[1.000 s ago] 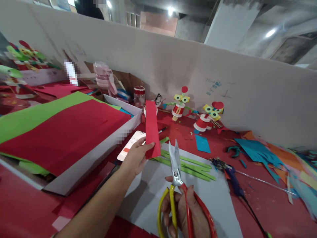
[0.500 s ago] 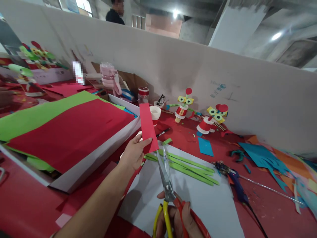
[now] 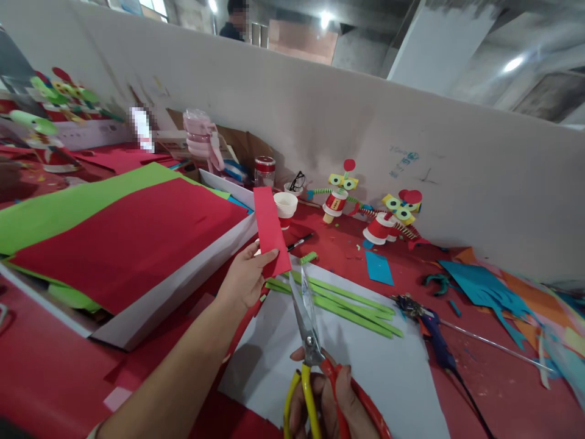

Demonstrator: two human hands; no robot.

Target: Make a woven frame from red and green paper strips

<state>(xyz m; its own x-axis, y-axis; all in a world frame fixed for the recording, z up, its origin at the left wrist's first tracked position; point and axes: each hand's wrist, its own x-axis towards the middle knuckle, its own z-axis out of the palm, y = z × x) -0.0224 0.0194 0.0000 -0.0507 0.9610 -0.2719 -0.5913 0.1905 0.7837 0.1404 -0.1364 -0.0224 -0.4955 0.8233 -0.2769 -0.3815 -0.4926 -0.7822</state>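
Observation:
Between thumb and fingers, my left hand [image 3: 244, 277] pinches a long red paper strip [image 3: 269, 225], held up near its lower end. My right hand [image 3: 326, 402] grips a pair of scissors [image 3: 309, 341] with one yellow and one red handle. Their blades are slightly parted and point up at the strip's lower edge; I cannot tell if they touch it. Below lies a white sheet [image 3: 365, 372] bearing several narrow green paper strips [image 3: 351, 308]. A small folded green paper piece [image 3: 309, 257] sits at the sheet's far edge.
On the left, a white box [image 3: 183, 283] holds red and green paper. Two paper-cup figures [image 3: 336, 201] stand by the wall, near a paper cup [image 3: 286, 204] and a jar [image 3: 264, 171]. To the right lie a glue gun [image 3: 434, 341] and blue paper [image 3: 484, 286]. A person [image 3: 235, 21] is beyond the wall.
The red strip and my left hand have shifted slightly left and up in view. The scissors stay nearly the same, blades still parted. The person beyond the wall appears farther right.

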